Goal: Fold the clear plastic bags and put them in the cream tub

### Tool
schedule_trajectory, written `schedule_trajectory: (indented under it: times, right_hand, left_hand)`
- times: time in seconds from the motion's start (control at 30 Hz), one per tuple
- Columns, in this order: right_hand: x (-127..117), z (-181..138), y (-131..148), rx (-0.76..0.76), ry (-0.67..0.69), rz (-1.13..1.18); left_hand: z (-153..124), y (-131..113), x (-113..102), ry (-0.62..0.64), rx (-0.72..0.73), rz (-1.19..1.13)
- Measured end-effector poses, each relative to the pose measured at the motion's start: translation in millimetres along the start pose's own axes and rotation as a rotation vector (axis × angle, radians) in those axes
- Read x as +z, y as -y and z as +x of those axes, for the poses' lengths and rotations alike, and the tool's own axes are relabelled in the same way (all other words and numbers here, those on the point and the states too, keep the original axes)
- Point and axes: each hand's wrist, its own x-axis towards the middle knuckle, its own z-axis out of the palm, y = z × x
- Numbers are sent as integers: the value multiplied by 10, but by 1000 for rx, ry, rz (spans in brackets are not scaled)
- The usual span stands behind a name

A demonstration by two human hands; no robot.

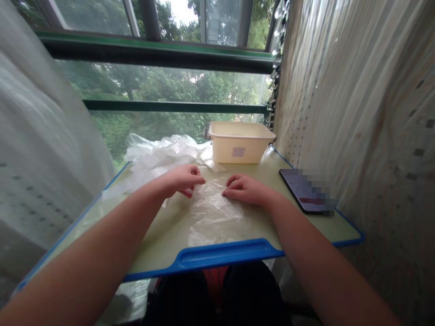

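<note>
A clear, crinkled plastic bag (212,213) lies flat on the pale green table (163,244) in front of me. My left hand (183,179) rests at the bag's upper left edge with its fingers curled and pinched on the plastic. My right hand (245,188) lies at the upper right edge, fingers bent and pressed down on the plastic. The two hands are a short gap apart.
A heap of clear plastic bags (163,156) sits at the back left. A cream plastic tub (239,142) stands at the back centre. A dark phone (307,190) lies at the right. The table has a blue rim (220,256); curtains hang on both sides.
</note>
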Motion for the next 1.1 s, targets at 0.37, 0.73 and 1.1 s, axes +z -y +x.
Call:
schedule_trajectory:
  times: [0.37, 0.73, 1.1]
  right_hand:
    - [35, 29, -50, -2, -16, -4]
    - [26, 17, -12, 9, -7, 7]
    - [28, 8, -17, -38, -10, -14]
  left_hand:
    - [-150, 22, -274, 332, -114, 237]
    - [-225, -74, -324, 88, -9, 267]
    - [-243, -266, 173, 125, 283, 276]
